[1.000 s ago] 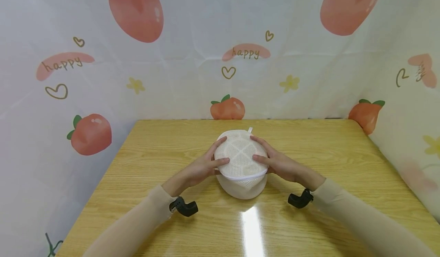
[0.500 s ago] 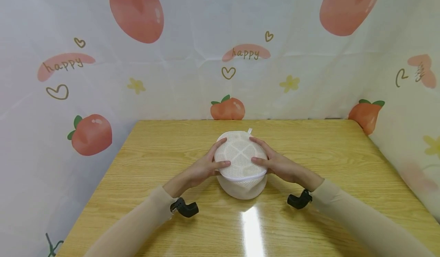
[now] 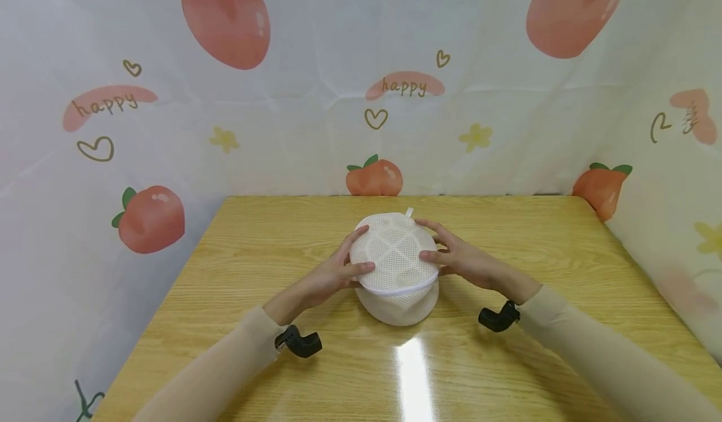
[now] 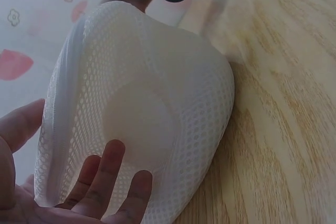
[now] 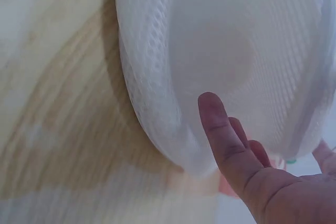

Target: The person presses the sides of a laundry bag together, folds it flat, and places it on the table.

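A white mesh bag (image 3: pixel 395 256) with a rounded top, a white zip band and a small loop at its back edge rests on the wooden table. My left hand (image 3: pixel 324 281) holds its left side, thumb and a fingertip on top. In the left wrist view, three fingers of that hand (image 4: pixel 102 198) lie along the mesh (image 4: pixel 202 103). At the bag's right edge, my right hand (image 3: pixel 474 266) has its fingers spread and relaxed. The right wrist view shows the right hand's (image 5: pixel 268 184) fingers extended beside the mesh (image 5: pixel 215 35); whether they touch is unclear.
The wooden table (image 3: pixel 271 227) has a bright reflection in front of the bag. Behind and at the sides hangs a pale cloth (image 3: pixel 304 133) printed with fruit, hearts and flowers. Black wrist devices (image 3: pixel 301 342) sit at both sleeve cuffs.
My right hand has loosened from the bag and shifted slightly right, its fingers more spread. The left hand keeps its hold, and the bag has barely moved.
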`<state>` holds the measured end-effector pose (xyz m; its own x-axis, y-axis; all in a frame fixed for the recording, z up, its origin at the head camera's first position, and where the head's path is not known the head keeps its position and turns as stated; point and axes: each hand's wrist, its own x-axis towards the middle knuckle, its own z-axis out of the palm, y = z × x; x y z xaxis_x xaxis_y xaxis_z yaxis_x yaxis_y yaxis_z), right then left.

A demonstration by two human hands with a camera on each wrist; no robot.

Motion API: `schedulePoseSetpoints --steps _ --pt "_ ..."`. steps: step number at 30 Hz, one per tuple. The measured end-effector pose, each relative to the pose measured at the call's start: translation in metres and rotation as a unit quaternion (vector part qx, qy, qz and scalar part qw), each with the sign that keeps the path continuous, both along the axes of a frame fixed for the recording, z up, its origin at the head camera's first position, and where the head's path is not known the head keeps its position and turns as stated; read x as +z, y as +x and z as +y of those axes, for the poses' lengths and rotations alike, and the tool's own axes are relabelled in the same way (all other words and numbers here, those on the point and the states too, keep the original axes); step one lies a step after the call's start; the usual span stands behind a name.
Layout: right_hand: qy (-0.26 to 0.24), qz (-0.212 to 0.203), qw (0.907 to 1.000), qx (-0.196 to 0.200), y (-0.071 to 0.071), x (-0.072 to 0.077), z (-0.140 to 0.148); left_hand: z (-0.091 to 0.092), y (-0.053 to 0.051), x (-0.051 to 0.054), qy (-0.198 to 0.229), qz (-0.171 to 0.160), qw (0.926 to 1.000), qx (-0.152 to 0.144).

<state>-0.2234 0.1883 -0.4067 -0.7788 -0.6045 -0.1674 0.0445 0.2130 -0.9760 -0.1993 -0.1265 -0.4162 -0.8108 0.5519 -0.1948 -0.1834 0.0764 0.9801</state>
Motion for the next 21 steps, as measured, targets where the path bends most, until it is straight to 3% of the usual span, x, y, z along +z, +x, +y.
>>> schedulePoseSetpoints --steps 13,21 --pt "0.028 0.027 0.9992 -0.003 -0.014 0.013 0.009 -0.007 0.007 0.003 0.021 0.0 0.9998 -0.007" --pt "0.022 0.017 0.9996 -0.002 -0.008 0.012 0.007 -0.012 0.005 0.004 -0.009 0.017 0.9998 0.001"
